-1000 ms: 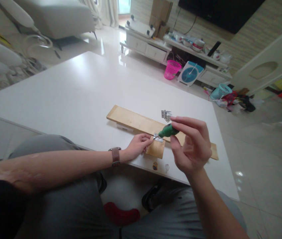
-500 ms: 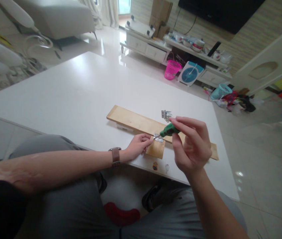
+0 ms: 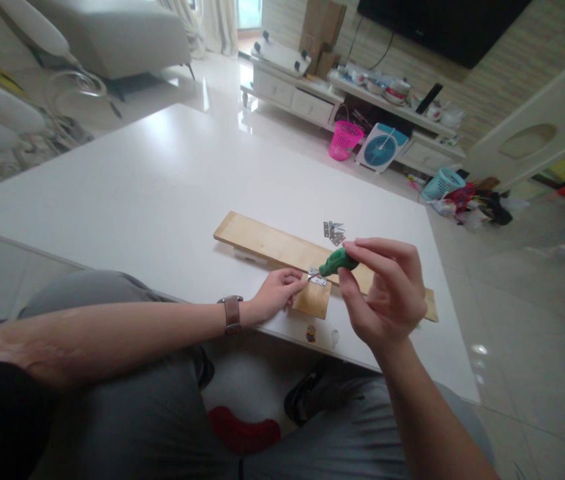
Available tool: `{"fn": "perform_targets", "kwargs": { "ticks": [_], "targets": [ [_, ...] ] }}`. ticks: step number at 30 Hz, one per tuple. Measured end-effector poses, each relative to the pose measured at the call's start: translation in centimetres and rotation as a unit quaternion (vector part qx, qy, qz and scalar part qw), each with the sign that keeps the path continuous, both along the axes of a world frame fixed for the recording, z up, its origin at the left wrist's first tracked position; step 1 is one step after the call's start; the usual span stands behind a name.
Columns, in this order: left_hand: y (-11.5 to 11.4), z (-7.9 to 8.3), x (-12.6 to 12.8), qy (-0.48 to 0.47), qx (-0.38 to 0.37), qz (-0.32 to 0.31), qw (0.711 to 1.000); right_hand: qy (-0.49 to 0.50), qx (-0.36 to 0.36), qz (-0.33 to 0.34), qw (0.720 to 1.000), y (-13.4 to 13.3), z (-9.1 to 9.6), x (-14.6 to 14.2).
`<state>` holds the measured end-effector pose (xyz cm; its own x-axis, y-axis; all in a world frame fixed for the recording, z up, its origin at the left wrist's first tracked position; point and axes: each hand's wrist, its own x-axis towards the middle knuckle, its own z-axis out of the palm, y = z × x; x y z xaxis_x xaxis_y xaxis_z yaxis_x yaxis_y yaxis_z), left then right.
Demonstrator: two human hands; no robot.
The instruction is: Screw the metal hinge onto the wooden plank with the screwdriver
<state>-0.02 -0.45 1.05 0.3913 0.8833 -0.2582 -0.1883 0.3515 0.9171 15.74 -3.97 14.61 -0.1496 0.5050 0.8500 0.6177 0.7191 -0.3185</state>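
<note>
My right hand (image 3: 387, 293) holds a green-handled screwdriver (image 3: 338, 261) between thumb and fingertips. Its shaft slants down left to a silver metal hinge (image 3: 318, 277). That hinge lies along the joint between a long wooden board (image 3: 267, 243) and a small wooden piece (image 3: 313, 300). My left hand (image 3: 278, 291) is closed, thumb and index finger pinched beside the screwdriver's tip at the hinge's left end. Whatever sits between those fingertips is too small to make out. The other left fingers rest by the small piece's left edge.
On the white table (image 3: 127, 180), loose hinges and screws (image 3: 333, 231) lie behind the long board. A small yellow-and-blue figure sticker (image 3: 311, 333) and a small clear item (image 3: 335, 337) are near the front edge. A pink basket (image 3: 346, 140) stands on the floor beyond.
The screwdriver handle has turned in my right fingers, and my right thumb has shifted slightly left along it. My left hand, the hinge and the boards keep their places.
</note>
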Motion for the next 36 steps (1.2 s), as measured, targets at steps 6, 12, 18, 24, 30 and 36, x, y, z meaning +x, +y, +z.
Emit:
{"fn": "perform_targets", "kwargs": {
  "ticks": [6, 12, 18, 24, 30, 36],
  "targets": [
    [-0.12, 0.30, 0.01, 0.007, -0.007, 0.006, 1.000, 0.001, 0.011, -0.009, 1.000, 0.18, -0.09, 0.22],
    [-0.07, 0.42, 0.01, 0.005, -0.003, -0.003, 1.000, -0.006, 0.001, -0.002, 1.000, 0.08, -0.09, 0.14],
    [-0.07, 0.33, 0.00, 0.008, -0.004, 0.003, 1.000, -0.001, 0.008, -0.012, 1.000, 0.09, -0.01, 0.13],
    [-0.14, 0.04, 0.01, 0.002, 0.000, -0.001, 1.000, 0.005, -0.004, 0.006, 1.000, -0.01, 0.05, 0.01],
    [-0.04, 0.10, -0.01, 0.010, -0.004, 0.000, 1.000, -0.001, 0.015, -0.018, 1.000, 0.19, -0.03, 0.22],
    [-0.02, 0.15, -0.07, -0.001, -0.002, 0.000, 1.000, 0.000, -0.009, 0.002, 1.000, 0.05, -0.04, 0.02]
  ]
}}
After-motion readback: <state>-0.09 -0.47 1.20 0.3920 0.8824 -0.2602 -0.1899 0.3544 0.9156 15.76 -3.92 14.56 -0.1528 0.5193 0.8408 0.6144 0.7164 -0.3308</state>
